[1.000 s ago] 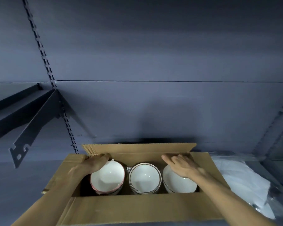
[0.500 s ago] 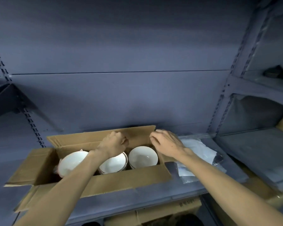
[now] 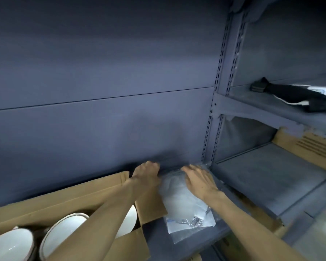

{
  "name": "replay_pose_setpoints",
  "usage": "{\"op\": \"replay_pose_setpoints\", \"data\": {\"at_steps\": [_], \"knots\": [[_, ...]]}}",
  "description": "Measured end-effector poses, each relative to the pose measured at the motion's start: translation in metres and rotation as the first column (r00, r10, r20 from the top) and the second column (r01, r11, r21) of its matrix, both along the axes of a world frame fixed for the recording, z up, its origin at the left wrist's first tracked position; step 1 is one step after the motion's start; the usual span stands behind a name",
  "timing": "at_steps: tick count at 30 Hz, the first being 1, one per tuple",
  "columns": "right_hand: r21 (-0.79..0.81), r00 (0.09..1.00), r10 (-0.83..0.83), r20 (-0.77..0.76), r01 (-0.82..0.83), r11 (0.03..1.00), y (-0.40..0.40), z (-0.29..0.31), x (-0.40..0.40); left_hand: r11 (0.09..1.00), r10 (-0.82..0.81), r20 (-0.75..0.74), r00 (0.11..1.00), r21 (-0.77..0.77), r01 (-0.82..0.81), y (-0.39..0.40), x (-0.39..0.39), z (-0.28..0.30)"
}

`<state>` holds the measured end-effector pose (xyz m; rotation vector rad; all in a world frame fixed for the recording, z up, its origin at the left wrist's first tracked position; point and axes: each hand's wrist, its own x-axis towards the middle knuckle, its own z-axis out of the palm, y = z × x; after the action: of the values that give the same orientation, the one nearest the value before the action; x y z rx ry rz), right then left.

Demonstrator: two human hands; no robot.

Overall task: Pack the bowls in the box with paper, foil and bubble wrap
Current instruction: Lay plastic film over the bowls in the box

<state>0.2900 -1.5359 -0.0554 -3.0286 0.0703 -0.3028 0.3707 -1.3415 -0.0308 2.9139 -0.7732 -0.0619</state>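
We've got both hands on the bubble wrap point(image 3: 179, 196) at 3 o'clock of the box point(image 3: 64, 204): left hand point(image 3: 147, 175) curled on its edge, right hand point(image 3: 199, 180) flat, grip open.

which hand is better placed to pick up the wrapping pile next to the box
Right. The right hand lies flat on the wrapping pile, fingers spread. The left hand is at the pile's far left edge, its forearm crossing over the box and bowls.
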Motion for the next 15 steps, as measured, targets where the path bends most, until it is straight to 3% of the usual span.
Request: {"op": "replay_pose_setpoints", "data": {"at_steps": [9, 15], "knots": [[-0.212, 0.986, -0.097, -0.133, 0.067, 0.975, -0.06, -0.033, 0.064, 0.957, 0.254, -0.313, 0.915, 0.22, -0.191, 0.004, 0.037, -0.023], [-0.254, 0.978, -0.104, -0.181, 0.056, 0.966, -0.067, -0.052, 0.087, 0.958, 0.235, -0.252, 0.939, 0.223, -0.18, 0.0, 0.038, -0.034]]}}
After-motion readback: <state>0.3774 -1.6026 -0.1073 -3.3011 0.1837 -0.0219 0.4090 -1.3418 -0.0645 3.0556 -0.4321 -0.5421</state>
